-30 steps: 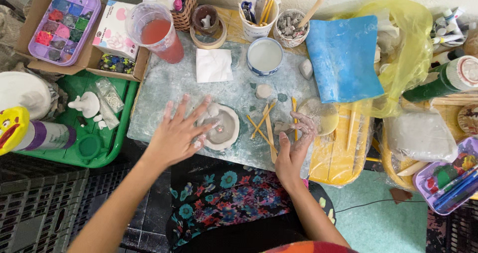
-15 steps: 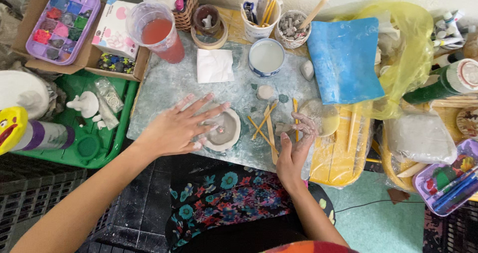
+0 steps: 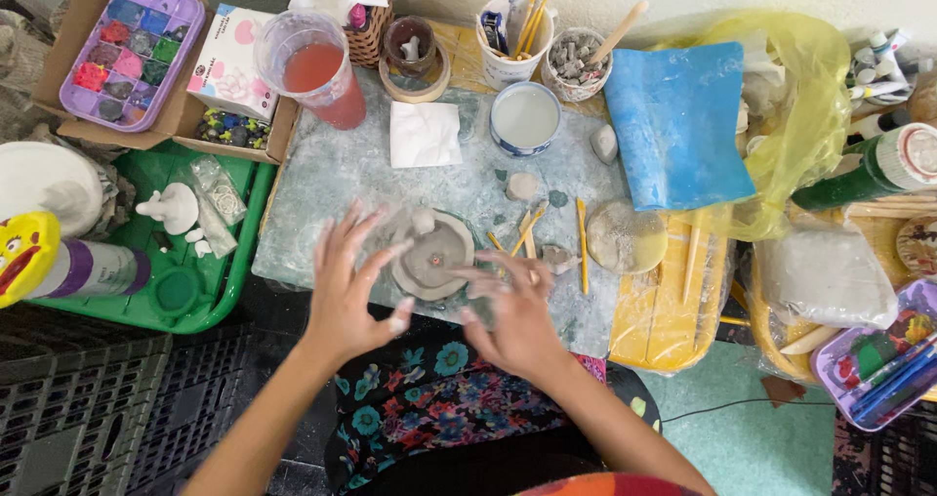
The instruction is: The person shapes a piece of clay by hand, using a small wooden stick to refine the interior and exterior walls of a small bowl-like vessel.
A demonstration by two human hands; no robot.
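Observation:
A small round grey clay dish [image 3: 432, 254] sits on the pale marbled work board [image 3: 332, 179]. My left hand [image 3: 349, 286] is just left of the dish, fingers spread and clay-smeared, fingertips reaching its left rim. From the right, my right hand [image 3: 512, 310] points its fingers at the dish's lower right edge, fingers apart. Neither hand holds anything. Wooden modelling sticks [image 3: 527, 230] lie just right of the dish.
A cup of white liquid [image 3: 525, 117], a folded tissue [image 3: 425, 133] and a cup of red water [image 3: 317, 71] stand at the back. A blue sheet [image 3: 678, 125], a flat clay disc [image 3: 627, 236], a green tray [image 3: 210, 291], a paint palette [image 3: 132, 47] and a clay bag [image 3: 825, 276] surround the board.
My right hand has moved left from the sticks to the dish's lower right edge. My left hand has drawn back slightly toward me from the dish.

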